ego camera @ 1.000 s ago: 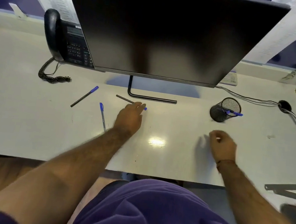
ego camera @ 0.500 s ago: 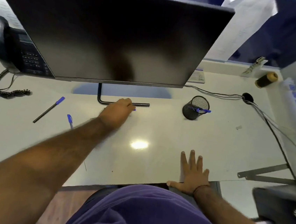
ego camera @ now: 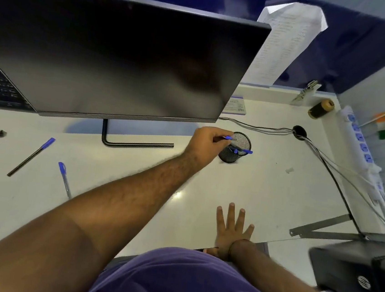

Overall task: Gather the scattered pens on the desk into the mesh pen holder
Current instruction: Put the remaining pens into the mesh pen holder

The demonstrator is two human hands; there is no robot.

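The white desk (ego camera: pixel 241 189) carries a wide black monitor (ego camera: pixel 114 61) on a bent black stand, its screen dark. Right of the stand sits the round black wire-mesh pen holder (ego camera: pixel 235 151), upright, with a blue-capped pen (ego camera: pixel 244 151) already in it, cap leaning out over the right rim. The left hand (ego camera: pixel 205 142) hangs just beside the holder's left edge, fingers pinched shut on a dark pen with a blue cap (ego camera: pixel 225 138); it lies nearly level, cap end pointing right over the holder's mouth. The right hand (ego camera: pixel 231 233) rests flat on the desk's near edge, fingers spread, gripping nothing. Far left, a black pen with a blue cap (ego camera: pixel 31 156) lies diagonally, cap up-right; a clear-barrelled blue-capped pen (ego camera: pixel 64 180) beside it points cap away. A dark case (ego camera: pixel 360 282) at lower right bears an "hp" logo
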